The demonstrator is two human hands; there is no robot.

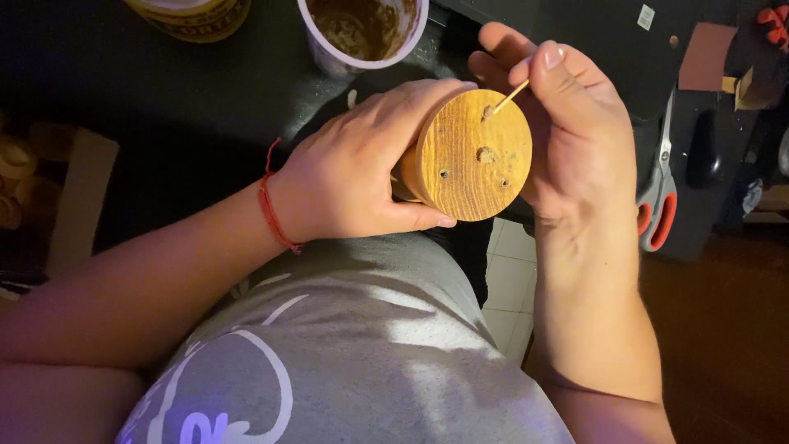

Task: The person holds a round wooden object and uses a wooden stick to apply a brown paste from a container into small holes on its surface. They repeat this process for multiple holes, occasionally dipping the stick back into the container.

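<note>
The left hand wraps around a round wooden disc, fingers curled over its rim and thumb pressed under the lower edge, holding it above the lap in a grey shirt. The disc's flat face is turned up toward the camera and tilted slightly right; its axis runs back into the left palm. Several small holes show in the face, one near the middle filled with paste.

The right hand is just right of the disc, thumb and forefinger pinching a thin wooden stick. The stick slants from the fingertips down-left, its tip touching a hole near the disc's upper edge.

Above the disc, on the dark table, stands a white cup of brown paste, with a yellow tub further left. Scissors with red handles lie right of the disc, beyond the right hand. A red cord circles the left wrist.
</note>
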